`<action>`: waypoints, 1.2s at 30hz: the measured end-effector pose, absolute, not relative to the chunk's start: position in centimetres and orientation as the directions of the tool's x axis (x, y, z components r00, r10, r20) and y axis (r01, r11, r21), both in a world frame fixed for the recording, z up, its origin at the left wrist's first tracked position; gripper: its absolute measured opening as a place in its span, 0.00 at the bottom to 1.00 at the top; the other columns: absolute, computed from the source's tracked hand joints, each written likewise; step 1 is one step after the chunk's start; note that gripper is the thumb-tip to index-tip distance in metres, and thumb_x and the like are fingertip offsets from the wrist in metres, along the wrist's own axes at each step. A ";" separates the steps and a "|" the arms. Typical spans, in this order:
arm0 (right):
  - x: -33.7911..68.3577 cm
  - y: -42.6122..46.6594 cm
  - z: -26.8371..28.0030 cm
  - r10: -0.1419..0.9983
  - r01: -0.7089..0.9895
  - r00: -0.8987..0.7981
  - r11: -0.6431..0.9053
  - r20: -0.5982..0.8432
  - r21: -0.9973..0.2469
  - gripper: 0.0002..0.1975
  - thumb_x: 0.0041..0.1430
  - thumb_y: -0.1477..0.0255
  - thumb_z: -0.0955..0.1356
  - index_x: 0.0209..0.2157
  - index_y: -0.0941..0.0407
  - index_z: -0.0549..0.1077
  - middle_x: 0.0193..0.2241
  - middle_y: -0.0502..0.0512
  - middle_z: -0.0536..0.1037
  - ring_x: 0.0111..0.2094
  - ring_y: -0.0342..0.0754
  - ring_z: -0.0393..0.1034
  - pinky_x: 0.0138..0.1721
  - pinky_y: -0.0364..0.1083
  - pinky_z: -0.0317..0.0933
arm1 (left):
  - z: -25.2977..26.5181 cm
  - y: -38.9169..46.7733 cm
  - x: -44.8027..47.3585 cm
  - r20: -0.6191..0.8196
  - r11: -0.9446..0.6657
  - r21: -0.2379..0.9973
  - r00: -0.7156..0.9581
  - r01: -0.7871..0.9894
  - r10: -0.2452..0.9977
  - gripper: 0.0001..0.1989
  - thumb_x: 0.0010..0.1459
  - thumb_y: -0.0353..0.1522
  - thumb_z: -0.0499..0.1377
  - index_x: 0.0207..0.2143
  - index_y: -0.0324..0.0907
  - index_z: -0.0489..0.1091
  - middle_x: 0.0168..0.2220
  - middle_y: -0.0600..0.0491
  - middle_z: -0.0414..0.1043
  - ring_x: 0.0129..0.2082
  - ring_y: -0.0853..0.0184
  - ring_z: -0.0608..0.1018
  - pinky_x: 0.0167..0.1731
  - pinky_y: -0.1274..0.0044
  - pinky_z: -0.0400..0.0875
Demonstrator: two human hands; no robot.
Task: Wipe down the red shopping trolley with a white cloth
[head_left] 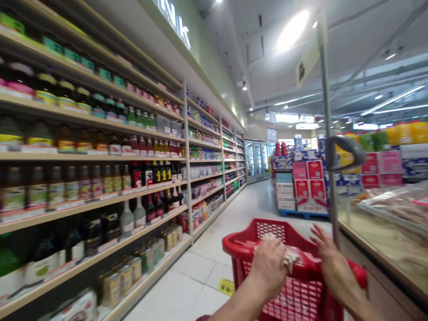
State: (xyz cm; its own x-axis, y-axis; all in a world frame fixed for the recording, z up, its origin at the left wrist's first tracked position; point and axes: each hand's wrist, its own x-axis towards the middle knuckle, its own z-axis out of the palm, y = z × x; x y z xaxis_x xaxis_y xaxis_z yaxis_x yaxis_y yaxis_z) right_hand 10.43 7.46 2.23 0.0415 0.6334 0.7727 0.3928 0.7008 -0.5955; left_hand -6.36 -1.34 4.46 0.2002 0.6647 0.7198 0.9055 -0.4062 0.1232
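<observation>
A red plastic shopping basket with latticed sides is at the lower right, directly in front of me. My left hand is closed around a pale, crumpled cloth at the basket's near rim; whether it is fabric or paper I cannot tell. Over the right part of that rim, my right hand has its fingers stretched out and apart, with nothing held in them. Something pinkish shows through the lattice, but its kind is unclear.
Long shelves of bottles and cans line the left side. Stacked boxes stand on a blue pallet ahead. On the right is a display counter with a metal post. Glass-door coolers stand farther back.
</observation>
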 end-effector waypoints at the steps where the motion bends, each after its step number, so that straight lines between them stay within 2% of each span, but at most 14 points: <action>1: 10.4 7.0 2.8 0.683 0.345 0.034 0.677 0.730 -0.650 0.26 0.57 0.59 0.51 0.55 0.54 0.55 0.49 0.60 0.66 0.44 0.50 0.65 0.41 0.49 0.62 | 4.1 -0.8 -5.0 0.717 -0.460 0.068 0.277 0.885 0.640 0.14 0.53 0.33 0.50 0.42 0.40 0.64 0.45 0.48 0.65 0.47 0.61 0.65 0.52 0.66 0.56; 3: 10.6 6.2 3.4 0.756 0.246 0.026 0.630 0.654 -0.737 0.28 0.56 0.57 0.51 0.55 0.55 0.53 0.51 0.62 0.63 0.47 0.52 0.63 0.44 0.52 0.59 | 3.8 -0.7 -4.0 0.707 -0.524 -0.023 0.384 0.851 0.593 0.15 0.52 0.31 0.51 0.44 0.40 0.64 0.45 0.49 0.65 0.48 0.61 0.64 0.52 0.67 0.57; 5: 11.0 5.6 3.7 0.769 0.221 0.037 0.616 0.638 -0.756 0.29 0.55 0.55 0.51 0.55 0.55 0.54 0.52 0.61 0.61 0.49 0.53 0.60 0.48 0.55 0.54 | 3.8 -1.4 -6.0 0.725 -0.517 -0.079 0.405 0.852 0.557 0.16 0.54 0.29 0.49 0.45 0.41 0.63 0.46 0.49 0.66 0.49 0.64 0.64 0.51 0.68 0.59; 9: 11.0 4.6 3.7 0.766 0.194 0.043 0.623 0.641 -0.758 0.29 0.55 0.55 0.52 0.54 0.56 0.54 0.52 0.61 0.61 0.50 0.52 0.58 0.51 0.55 0.50 | 3.8 -2.6 -10.8 0.815 -0.294 0.013 0.160 0.956 0.557 0.14 0.57 0.30 0.44 0.41 0.40 0.66 0.43 0.47 0.68 0.45 0.62 0.68 0.45 0.64 0.65; 11: 10.7 4.6 3.7 0.753 0.176 0.050 0.639 0.656 -0.748 0.29 0.55 0.55 0.52 0.54 0.56 0.55 0.52 0.61 0.61 0.50 0.52 0.58 0.51 0.54 0.51 | 3.8 -2.1 -9.3 0.807 -0.274 0.025 0.143 0.962 0.574 0.14 0.56 0.30 0.45 0.42 0.40 0.65 0.44 0.47 0.67 0.46 0.61 0.67 0.46 0.63 0.64; 15: 10.6 4.9 3.4 0.715 0.205 0.041 0.678 0.698 -0.706 0.27 0.57 0.57 0.52 0.53 0.57 0.55 0.51 0.62 0.62 0.48 0.52 0.61 0.48 0.54 0.55 | 3.6 -0.4 -3.0 0.744 -0.403 -0.068 0.315 0.913 0.589 0.15 0.52 0.29 0.50 0.44 0.40 0.65 0.46 0.49 0.66 0.49 0.60 0.64 0.50 0.65 0.60; 17: 10.7 5.0 3.2 0.697 0.264 0.035 0.685 0.716 -0.679 0.26 0.57 0.58 0.52 0.53 0.58 0.55 0.51 0.62 0.62 0.49 0.52 0.60 0.49 0.54 0.55 | 3.6 -0.5 -3.7 0.730 -0.438 -0.111 0.372 0.892 0.573 0.17 0.52 0.28 0.50 0.45 0.40 0.63 0.47 0.49 0.64 0.50 0.60 0.63 0.50 0.66 0.60; 19: 10.8 4.9 2.9 0.674 0.346 0.000 0.693 0.738 -0.633 0.25 0.57 0.60 0.53 0.53 0.58 0.56 0.51 0.61 0.63 0.50 0.52 0.59 0.49 0.54 0.54 | 3.4 -1.6 -7.4 0.752 -0.407 -0.116 0.348 0.906 0.560 0.17 0.53 0.27 0.48 0.46 0.41 0.63 0.48 0.49 0.64 0.50 0.62 0.64 0.49 0.66 0.61; 21: 10.5 4.6 2.8 0.641 0.425 -0.054 0.708 0.765 -0.564 0.24 0.57 0.61 0.53 0.53 0.57 0.56 0.50 0.60 0.64 0.50 0.51 0.59 0.49 0.53 0.55 | 3.1 -3.0 -11.5 0.797 -0.314 -0.069 0.241 0.947 0.554 0.15 0.55 0.28 0.46 0.44 0.42 0.64 0.46 0.48 0.66 0.48 0.62 0.66 0.46 0.65 0.64; 24: 9.9 4.4 2.7 0.593 0.532 -0.112 0.714 0.798 -0.455 0.23 0.58 0.62 0.53 0.53 0.55 0.57 0.48 0.58 0.67 0.47 0.51 0.63 0.46 0.52 0.59 | 2.8 -3.6 -12.4 0.845 -0.244 -0.021 0.148 0.969 0.514 0.14 0.55 0.29 0.46 0.41 0.41 0.66 0.45 0.47 0.66 0.46 0.61 0.67 0.44 0.64 0.65; 28: 9.8 4.5 2.4 0.549 0.642 -0.170 0.692 0.819 -0.330 0.22 0.58 0.63 0.53 0.54 0.53 0.55 0.42 0.56 0.72 0.40 0.50 0.68 0.39 0.50 0.63 | 2.6 -1.9 -6.0 0.800 -0.398 -0.106 0.316 0.911 0.510 0.16 0.53 0.30 0.49 0.46 0.42 0.63 0.46 0.49 0.65 0.50 0.60 0.64 0.48 0.64 0.62; 31: 10.1 4.6 2.0 0.490 0.672 -0.214 0.702 0.845 -0.237 0.22 0.58 0.63 0.54 0.53 0.55 0.57 0.42 0.57 0.72 0.39 0.50 0.69 0.38 0.50 0.63 | 2.8 -1.8 -6.6 0.774 -0.450 -0.158 0.393 0.879 0.496 0.17 0.53 0.29 0.49 0.47 0.43 0.62 0.48 0.51 0.64 0.51 0.61 0.63 0.49 0.66 0.61; 36: 9.6 4.2 1.4 0.410 0.703 -0.284 0.704 0.866 -0.103 0.21 0.59 0.64 0.53 0.51 0.57 0.60 0.45 0.58 0.70 0.42 0.50 0.66 0.43 0.52 0.57 | 3.0 -3.8 -13.5 0.832 -0.243 0.016 0.121 0.970 0.541 0.14 0.56 0.29 0.45 0.41 0.40 0.65 0.44 0.47 0.67 0.45 0.62 0.68 0.44 0.64 0.65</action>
State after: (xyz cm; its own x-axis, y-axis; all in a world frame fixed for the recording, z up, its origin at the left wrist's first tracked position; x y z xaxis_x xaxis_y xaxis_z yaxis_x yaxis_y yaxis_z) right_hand 9.56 4.19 1.39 -0.2844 0.4103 0.8665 0.7029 0.7038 -0.1025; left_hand -13.47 -3.82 3.00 0.1213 0.5412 0.8321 0.9700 -0.2426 0.0163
